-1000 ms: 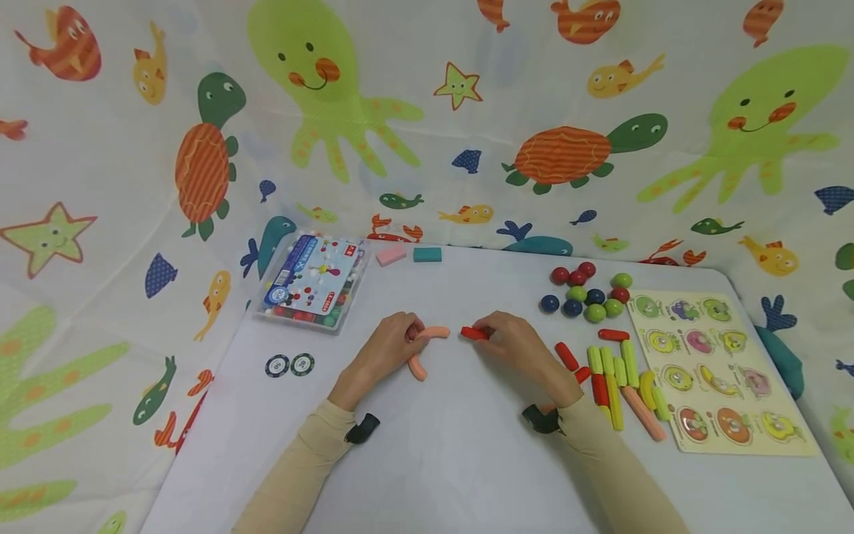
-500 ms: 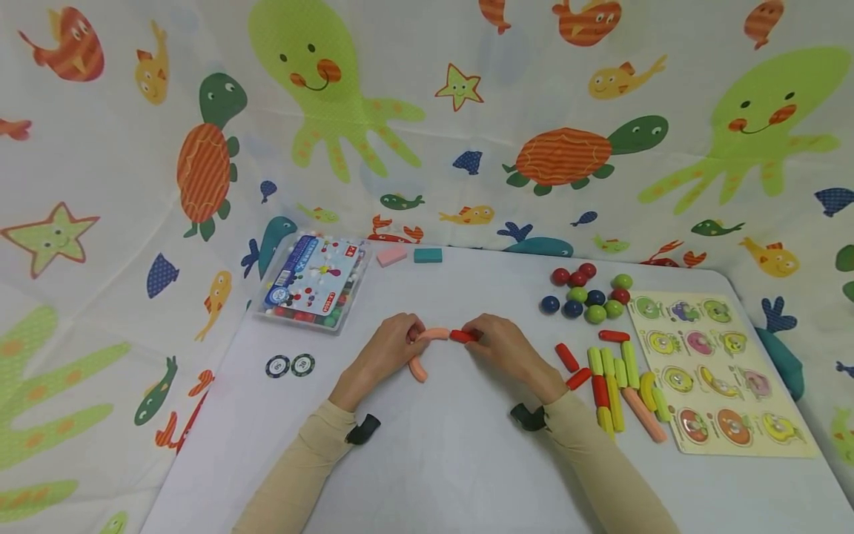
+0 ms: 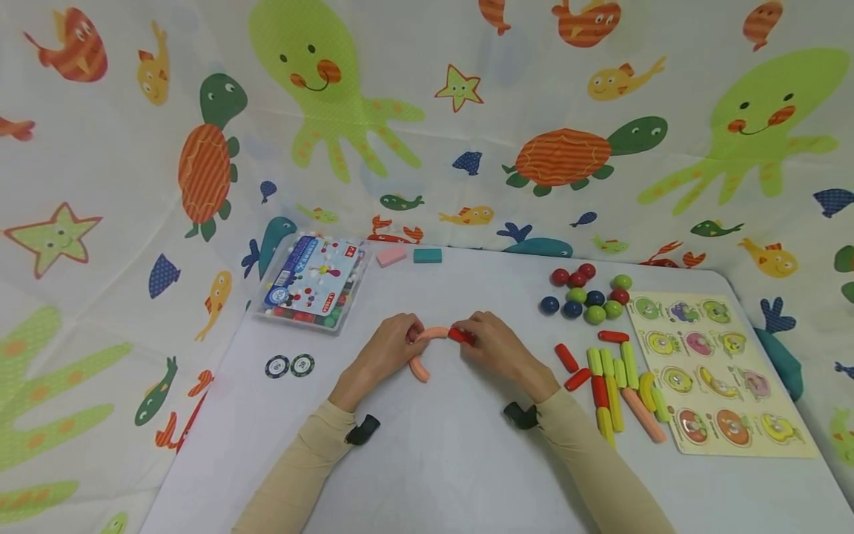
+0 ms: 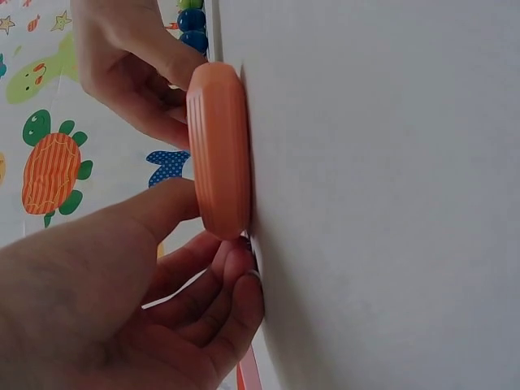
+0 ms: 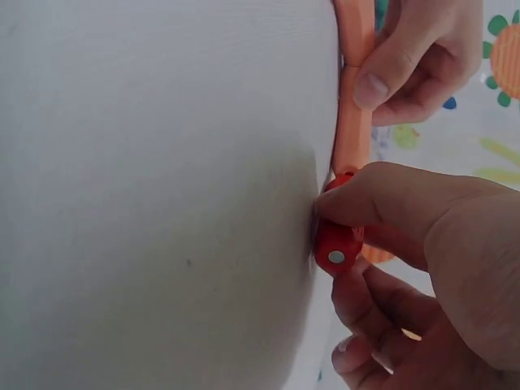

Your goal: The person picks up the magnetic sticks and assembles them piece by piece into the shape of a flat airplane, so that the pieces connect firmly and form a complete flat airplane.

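Note:
Two curved salmon-orange sticks, the upper one and the lower one, form an arc on the white table. My left hand pinches the arc near where they meet, partly hiding the joint. A short red stick lies between the thumb and fingers of my right hand. Its far end touches the upper orange stick, also plain in the right wrist view. A silvery disc shows in the red stick's near end. In the left wrist view, the lower orange stick fills the middle.
Red, green, yellow and orange sticks lie right, beside a fruit puzzle board. Several coloured balls sit behind them. Left are a clear box and two chips. Pink and teal blocks lie at the back.
My right hand has moved left with the red stick, closing the gap to the upper orange stick. My left hand has stayed almost still.

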Motion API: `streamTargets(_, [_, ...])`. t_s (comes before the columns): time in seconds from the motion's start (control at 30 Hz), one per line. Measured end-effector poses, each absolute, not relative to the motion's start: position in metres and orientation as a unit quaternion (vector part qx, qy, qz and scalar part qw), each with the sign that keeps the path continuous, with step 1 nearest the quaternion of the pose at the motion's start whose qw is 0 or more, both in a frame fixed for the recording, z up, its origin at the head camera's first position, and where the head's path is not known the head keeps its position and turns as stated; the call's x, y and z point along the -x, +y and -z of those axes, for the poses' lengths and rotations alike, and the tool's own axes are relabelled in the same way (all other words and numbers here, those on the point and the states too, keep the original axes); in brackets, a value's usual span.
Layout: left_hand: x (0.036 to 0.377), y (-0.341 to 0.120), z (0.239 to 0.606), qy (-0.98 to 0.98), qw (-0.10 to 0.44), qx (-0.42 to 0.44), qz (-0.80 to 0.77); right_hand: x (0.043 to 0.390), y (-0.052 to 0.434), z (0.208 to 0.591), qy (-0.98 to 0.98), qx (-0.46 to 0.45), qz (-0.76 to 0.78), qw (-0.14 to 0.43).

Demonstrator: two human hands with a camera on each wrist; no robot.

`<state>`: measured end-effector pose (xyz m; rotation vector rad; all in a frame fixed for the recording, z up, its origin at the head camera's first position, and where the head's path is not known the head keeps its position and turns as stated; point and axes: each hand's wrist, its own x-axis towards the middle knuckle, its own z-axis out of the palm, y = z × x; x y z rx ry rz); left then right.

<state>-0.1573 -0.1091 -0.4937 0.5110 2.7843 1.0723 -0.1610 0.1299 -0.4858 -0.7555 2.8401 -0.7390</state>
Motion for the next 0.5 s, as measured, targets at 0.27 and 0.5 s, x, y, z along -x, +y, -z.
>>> streamTargets(0.27, [0.1568,-0.1088,0.4939,0.919,0.059,-0.163,-0.354,0.1618,0.1282,0.4855,0.931,0.222,0.287,0.046])
streamTargets(0.5, [0.1564,-0.1091,0.4943,0.918,0.058,-0.168,-0.355,0.1634,0.1287,0.4830,0.908,0.230,0.348,0.033])
